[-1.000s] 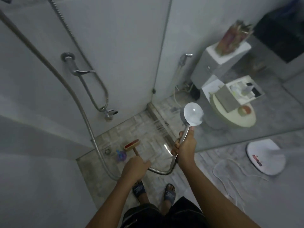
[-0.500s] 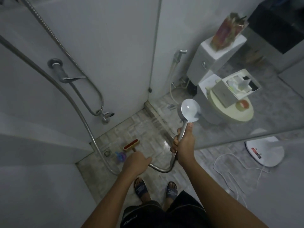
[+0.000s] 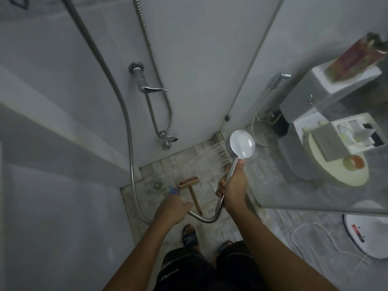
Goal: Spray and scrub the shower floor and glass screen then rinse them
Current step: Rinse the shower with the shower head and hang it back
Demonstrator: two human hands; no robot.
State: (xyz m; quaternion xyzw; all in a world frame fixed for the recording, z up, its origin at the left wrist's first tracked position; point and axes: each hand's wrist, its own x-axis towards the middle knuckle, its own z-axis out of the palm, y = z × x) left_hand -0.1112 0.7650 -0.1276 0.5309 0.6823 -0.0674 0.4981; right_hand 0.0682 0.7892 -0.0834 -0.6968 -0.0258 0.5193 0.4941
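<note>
The right hand (image 3: 231,185), at centre frame, was wrapped tight round the handle of the shower head (image 3: 242,143), which threw thin streams of water leftward over the tiled shower floor (image 3: 189,162) by the foot of the glass screen (image 3: 283,185). The left hand (image 3: 172,208), lower and to the left, had its fingers curled; I could not tell whether it held anything. The scrub brush (image 3: 188,182) lay just beside it, head near the drain (image 3: 157,184).
</note>
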